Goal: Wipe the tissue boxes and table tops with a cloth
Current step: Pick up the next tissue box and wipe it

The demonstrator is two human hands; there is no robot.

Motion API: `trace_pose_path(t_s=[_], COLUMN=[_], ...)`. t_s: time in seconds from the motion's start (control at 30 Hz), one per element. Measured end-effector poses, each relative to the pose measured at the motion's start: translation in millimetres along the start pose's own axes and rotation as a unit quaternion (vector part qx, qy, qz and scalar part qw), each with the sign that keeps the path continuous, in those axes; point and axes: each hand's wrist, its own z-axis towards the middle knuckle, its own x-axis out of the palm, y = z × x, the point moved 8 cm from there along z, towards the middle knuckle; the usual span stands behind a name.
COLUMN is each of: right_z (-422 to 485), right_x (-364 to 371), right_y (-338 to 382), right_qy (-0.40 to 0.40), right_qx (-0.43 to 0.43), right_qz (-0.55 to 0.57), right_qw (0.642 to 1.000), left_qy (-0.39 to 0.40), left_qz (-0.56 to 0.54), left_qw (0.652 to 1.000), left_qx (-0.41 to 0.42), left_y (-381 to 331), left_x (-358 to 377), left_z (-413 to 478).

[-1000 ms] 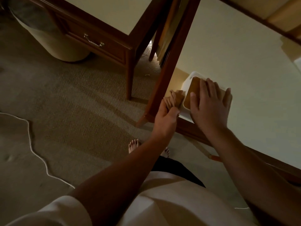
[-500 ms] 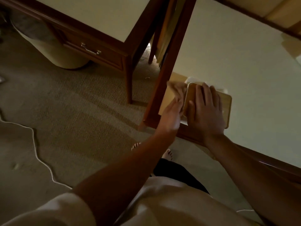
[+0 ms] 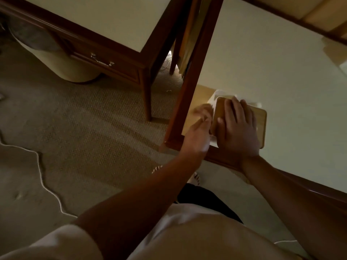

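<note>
Head: right hand (image 3: 238,128) flat atop tissue box (image 3: 260,119)

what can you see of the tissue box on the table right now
The tissue box has a white body under a flat, wood-looking lid with rounded corners. It sits at the near left corner of the pale table top, by the dark wooden edge. The right hand lies flat on the lid, fingers straight. The left hand holds a blurred cloth at its left side.
</note>
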Motion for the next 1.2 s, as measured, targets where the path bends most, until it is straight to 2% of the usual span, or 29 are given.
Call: trace_pose_path(t_s=[0.07,0.2,0.3,0.37,0.43,0.53,0.8,0.9,0.97,1.07,1.2], right_z=[-2,1,2,2,2,3,7,4,4,1,-8], right_x=[-1,0,-1,0,0,-1,-14,-28,-40,-41,-13], right_y=[-2,1,0,-1,-2,-6,-12,-14,-10,-7,-16], right_qy=[-0.004,0.012,0.006,0.006,0.018,0.02,0.074,0.075,0.031,-0.027,0.043], right_qx=[0.001,0.0,-0.008,-0.002,0.004,-0.009,-0.096,-0.068,-0.061,-0.037,0.091], right_qz=[0.015,0.026,0.028,0.037,0.035,0.037,0.111,0.182,0.187,0.145,0.033], right_qw=[1.0,1.0,1.0,0.999,0.999,0.999,0.986,0.978,0.98,0.988,0.994], left_qy=[-0.004,-0.001,0.003,0.004,-0.021,-0.065,-0.119,-0.132,-0.146,-0.158,-0.111], left_qz=[0.063,-0.052,-0.028,-0.002,0.02,-0.006,-0.058,-0.078,-0.077,0.023,0.067], left_qw=[0.998,0.998,0.999,1.0,0.999,0.998,0.99,0.985,0.982,0.977,0.976], left_qx=[0.01,-0.035,0.022,0.02,0.014,-0.002,0.039,0.073,0.088,0.143,0.175], left_y=[-4,-40,-47,-28,3,28,2,-10,-13,-13,1], left_x=[-5,5,7,8,-7,-30,-77,-83,-85,-79,-57], left_z=[20,55,32,13,-4,-13,6,2,-2,-9,-15])
